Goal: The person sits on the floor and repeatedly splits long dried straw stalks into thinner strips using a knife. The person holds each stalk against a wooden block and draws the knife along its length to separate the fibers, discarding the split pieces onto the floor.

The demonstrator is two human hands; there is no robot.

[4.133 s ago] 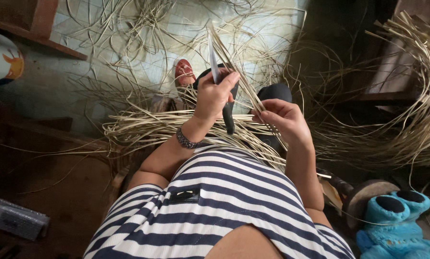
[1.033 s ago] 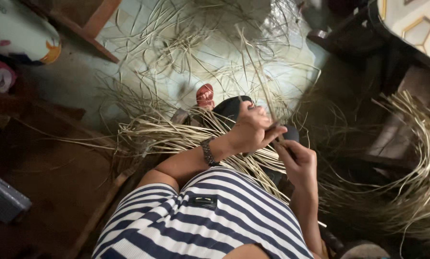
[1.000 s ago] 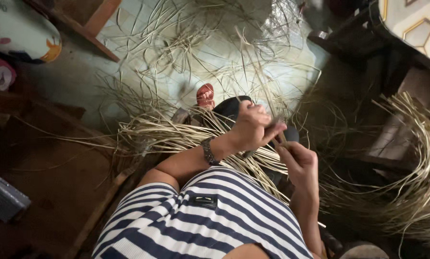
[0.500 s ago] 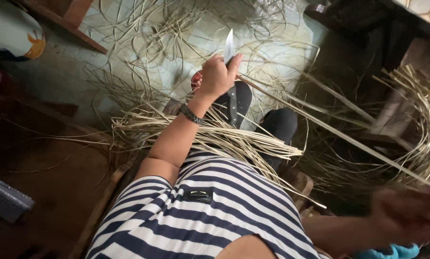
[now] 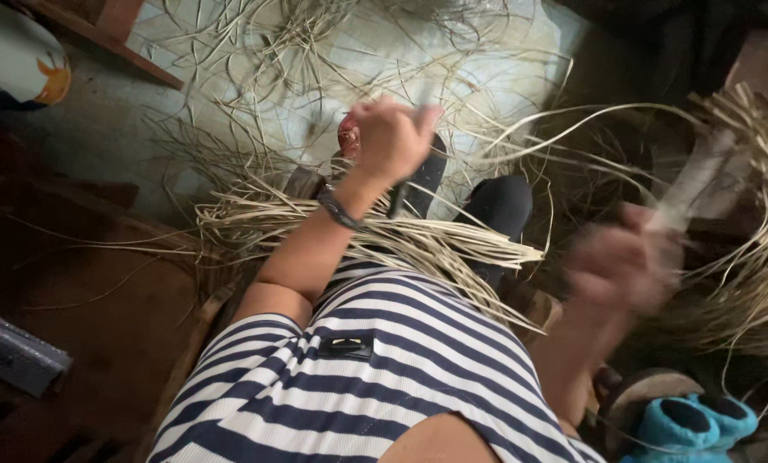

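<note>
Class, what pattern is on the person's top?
Dark navy and white horizontal stripes on the top, seen best in the head view.

Right hand [image 5: 621, 261] at centre right is motion-smeared: fingers can't be separated, and the pale strip [image 5: 697, 180] rising from it is a soft streak, so the grip is unreadable. Left hand [image 5: 390, 137] at upper centre is softly blurred too, closed on a dark handle [image 5: 398, 195] whose upper end is hidden in the fist. Blue slippers [image 5: 688, 426] are cut off by the bottom edge, and the white rounded object [image 5: 13, 58] by the upper left corner.
</note>
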